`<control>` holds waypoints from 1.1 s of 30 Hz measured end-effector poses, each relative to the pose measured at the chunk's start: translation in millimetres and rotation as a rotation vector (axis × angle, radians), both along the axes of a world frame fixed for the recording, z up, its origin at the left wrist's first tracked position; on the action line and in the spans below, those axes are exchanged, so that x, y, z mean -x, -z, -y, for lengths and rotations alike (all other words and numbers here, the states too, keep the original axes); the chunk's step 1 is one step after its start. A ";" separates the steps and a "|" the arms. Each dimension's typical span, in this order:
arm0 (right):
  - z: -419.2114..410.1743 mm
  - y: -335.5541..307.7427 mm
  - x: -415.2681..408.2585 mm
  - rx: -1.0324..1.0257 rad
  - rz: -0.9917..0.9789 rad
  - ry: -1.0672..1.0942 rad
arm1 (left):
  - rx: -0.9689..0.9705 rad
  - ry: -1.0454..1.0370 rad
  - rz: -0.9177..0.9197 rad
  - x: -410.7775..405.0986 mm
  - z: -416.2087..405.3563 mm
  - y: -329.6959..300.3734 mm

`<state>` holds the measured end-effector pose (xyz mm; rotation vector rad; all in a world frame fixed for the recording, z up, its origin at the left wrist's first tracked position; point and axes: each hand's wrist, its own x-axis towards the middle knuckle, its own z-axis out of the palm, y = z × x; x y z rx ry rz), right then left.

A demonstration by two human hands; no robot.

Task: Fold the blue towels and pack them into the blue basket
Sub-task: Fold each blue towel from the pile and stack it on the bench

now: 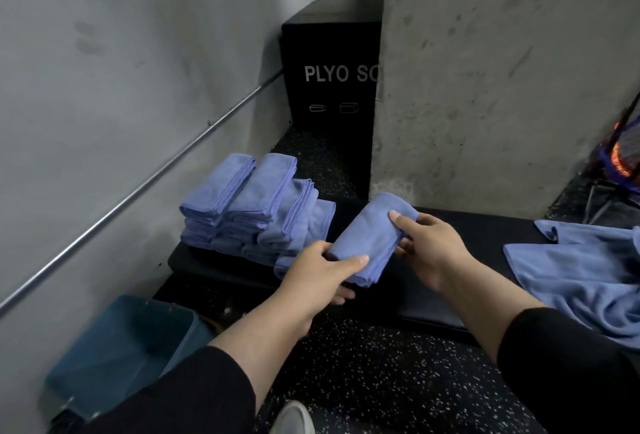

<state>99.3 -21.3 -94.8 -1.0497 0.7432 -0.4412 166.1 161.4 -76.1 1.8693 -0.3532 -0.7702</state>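
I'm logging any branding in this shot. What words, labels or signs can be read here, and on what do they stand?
"PLYO SO", cut off by the wall edge: white letters on the black box.
Two small white box-outline symbols below it; no text in them.
Nothing else readable.

Both arms reach forward in black sleeves pushed up the forearms. The left hand (pixel 320 269) grips the near end of the folded towel (pixel 372 238), thumb laid across its top and fingers curled beneath (their tips show under the towel's edge). The right hand (pixel 429 250) pinches the towel's right side, thumb on top, fingers tucked under.
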 end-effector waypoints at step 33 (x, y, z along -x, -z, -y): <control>-0.4 39.6 -59.0 1.047 -0.377 -0.096 | -0.646 0.572 0.969 -35.5 10.3 6.4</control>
